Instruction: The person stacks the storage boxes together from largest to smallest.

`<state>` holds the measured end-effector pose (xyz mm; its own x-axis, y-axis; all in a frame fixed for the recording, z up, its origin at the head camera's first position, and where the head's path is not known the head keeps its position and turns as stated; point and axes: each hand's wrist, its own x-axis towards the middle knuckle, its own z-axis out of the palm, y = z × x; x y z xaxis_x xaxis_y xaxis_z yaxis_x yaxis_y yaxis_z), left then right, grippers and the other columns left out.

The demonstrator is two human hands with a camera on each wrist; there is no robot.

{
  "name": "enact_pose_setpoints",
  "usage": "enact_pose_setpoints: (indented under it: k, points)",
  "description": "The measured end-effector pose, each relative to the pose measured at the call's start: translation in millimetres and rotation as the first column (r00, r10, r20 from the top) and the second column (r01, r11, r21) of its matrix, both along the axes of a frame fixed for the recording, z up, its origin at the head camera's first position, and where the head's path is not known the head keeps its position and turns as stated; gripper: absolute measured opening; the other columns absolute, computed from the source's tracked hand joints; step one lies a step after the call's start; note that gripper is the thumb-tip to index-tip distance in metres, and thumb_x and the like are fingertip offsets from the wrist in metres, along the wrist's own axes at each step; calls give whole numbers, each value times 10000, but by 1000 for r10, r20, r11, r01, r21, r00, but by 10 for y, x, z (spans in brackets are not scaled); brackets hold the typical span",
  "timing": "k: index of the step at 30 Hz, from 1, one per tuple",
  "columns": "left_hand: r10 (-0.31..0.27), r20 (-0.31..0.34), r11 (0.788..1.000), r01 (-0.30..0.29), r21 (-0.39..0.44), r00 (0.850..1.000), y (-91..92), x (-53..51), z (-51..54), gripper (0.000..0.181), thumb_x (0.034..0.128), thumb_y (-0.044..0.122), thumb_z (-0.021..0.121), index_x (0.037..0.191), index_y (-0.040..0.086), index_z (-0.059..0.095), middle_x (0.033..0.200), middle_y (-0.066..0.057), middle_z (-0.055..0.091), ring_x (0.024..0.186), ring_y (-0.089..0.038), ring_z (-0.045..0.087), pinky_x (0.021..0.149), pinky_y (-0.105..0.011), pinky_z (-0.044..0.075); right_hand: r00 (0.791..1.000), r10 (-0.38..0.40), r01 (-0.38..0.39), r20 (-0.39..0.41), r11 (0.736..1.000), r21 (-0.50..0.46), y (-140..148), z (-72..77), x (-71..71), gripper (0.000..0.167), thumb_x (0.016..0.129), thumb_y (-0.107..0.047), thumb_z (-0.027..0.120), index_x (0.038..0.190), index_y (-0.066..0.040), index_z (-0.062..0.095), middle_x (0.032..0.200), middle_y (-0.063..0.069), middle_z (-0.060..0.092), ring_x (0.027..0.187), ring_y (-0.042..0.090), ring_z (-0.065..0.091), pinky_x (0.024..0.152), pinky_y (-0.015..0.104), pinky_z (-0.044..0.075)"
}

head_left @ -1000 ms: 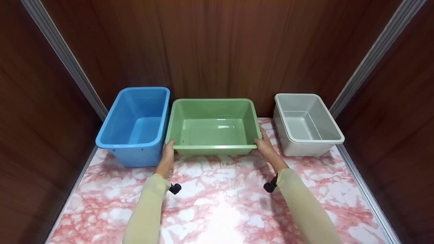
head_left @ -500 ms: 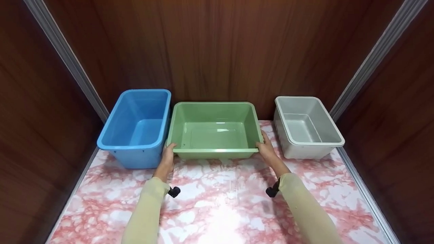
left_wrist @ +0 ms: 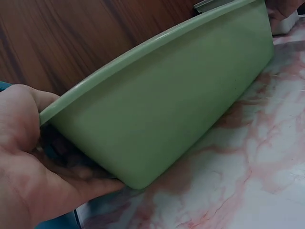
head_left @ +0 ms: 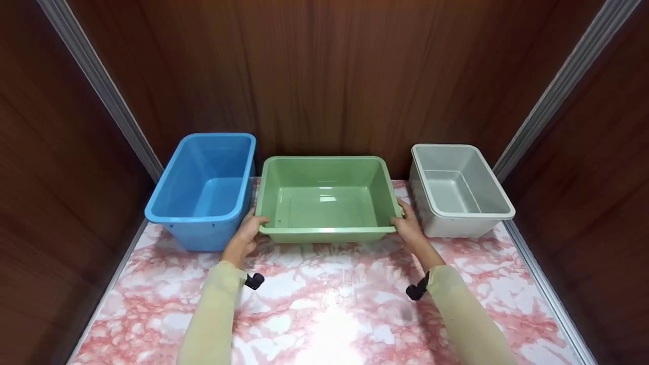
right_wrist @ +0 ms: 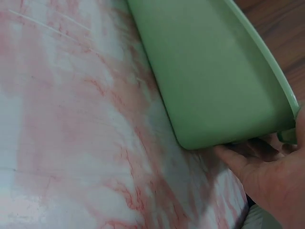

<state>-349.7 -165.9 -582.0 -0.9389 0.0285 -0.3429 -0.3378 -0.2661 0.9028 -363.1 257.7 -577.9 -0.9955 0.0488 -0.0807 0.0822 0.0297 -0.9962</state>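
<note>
A green plastic bin (head_left: pixel 329 236) stands between a blue bin and a light grey bin, with nothing inside it. At its left front corner my left hand (head_left: pixel 247 233) grips it, thumb over the rim. The left wrist view shows the fingers of that hand (left_wrist: pixel 38 171) stretched under the rim, along the end wall to the lower corner. My right hand (head_left: pixel 408 230) grips the right front corner in the same way. In the right wrist view a finger of that hand (right_wrist: pixel 271 181) touches near the bin's bottom corner. Fingers behind the end walls are partly hidden.
On the left, close to my left hand, stands the taller blue bin (head_left: pixel 203 237). The light grey bin (head_left: pixel 451 228) stands on the right, near my right hand. Dark wood panels (head_left: pixel 324 76) enclose the back and sides of the red-and-white marbled surface (head_left: pixel 304 304).
The green bin has moved a little to the right and towards me, with both hands holding it. A narrow gap now shows between it and the blue bin. The view tilted slightly.
</note>
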Motion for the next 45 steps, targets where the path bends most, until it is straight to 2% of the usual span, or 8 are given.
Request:
enact_pose_setpoints:
  k: [7,14,17,22,27,35,40,45]
  points:
    - [-59,-8,998,59,-32,998,-54,-17,29,737,889,-38,466,1542,145,177,1394,-311,372,1170,-465,501,823,-514,514,1000,-29,27,10,988,153,-1,71,-45,647,830,48,490,1458,-45,365,1191,246,502,987,313,525,692,293,470]
    - [-38,12,978,39,-205,999,-19,-92,178,584,946,55,420,1504,43,249,1357,-274,424,1202,-431,481,881,-467,488,998,-19,-1,59,950,313,-35,204,-204,612,850,-34,497,1440,33,346,1300,256,470,1049,304,491,818,372,437]
    - [-44,-10,949,39,-312,999,34,-118,233,570,945,35,383,1495,-19,242,1365,-266,399,1228,-410,434,960,-507,408,993,40,-70,111,956,284,-28,229,-256,641,855,-22,484,1465,40,296,1383,253,405,1141,330,445,897,409,417]
    - [-71,-6,922,63,-383,997,73,-147,248,525,920,-27,340,1442,-70,312,1355,-286,402,1226,-422,420,993,-537,358,981,112,-145,161,966,214,-19,200,-289,677,820,46,450,1469,60,258,1391,273,378,1151,341,421,940,443,392]
    - [-69,73,909,93,-406,995,19,-191,254,422,927,8,362,1335,-93,391,1296,-269,454,1176,-384,480,966,-493,416,979,141,-166,150,972,169,-54,197,-313,656,787,85,435,1427,88,289,1322,294,402,1073,330,441,908,443,408]
    - [-71,66,908,92,-410,995,16,-257,280,279,909,6,400,1169,-70,467,1214,-268,495,1063,-359,526,914,-481,442,975,155,-176,160,976,130,-72,393,-230,648,831,99,427,1452,110,246,1357,332,366,1114,360,417,958,470,375]
    - [-56,59,887,77,-455,997,32,-240,243,53,899,18,463,941,-9,482,970,-168,497,851,-280,515,737,-392,450,973,184,-200,142,973,115,26,238,-261,688,841,98,421,1496,57,215,1362,318,360,1096,342,410,926,449,372]
    - [-49,25,887,55,-458,998,66,-197,226,79,872,10,492,944,-19,505,949,-136,502,825,-245,509,669,-335,448,982,141,-163,129,971,177,91,195,-230,718,845,56,448,1524,-18,225,1381,253,390,1104,317,418,884,409,389]
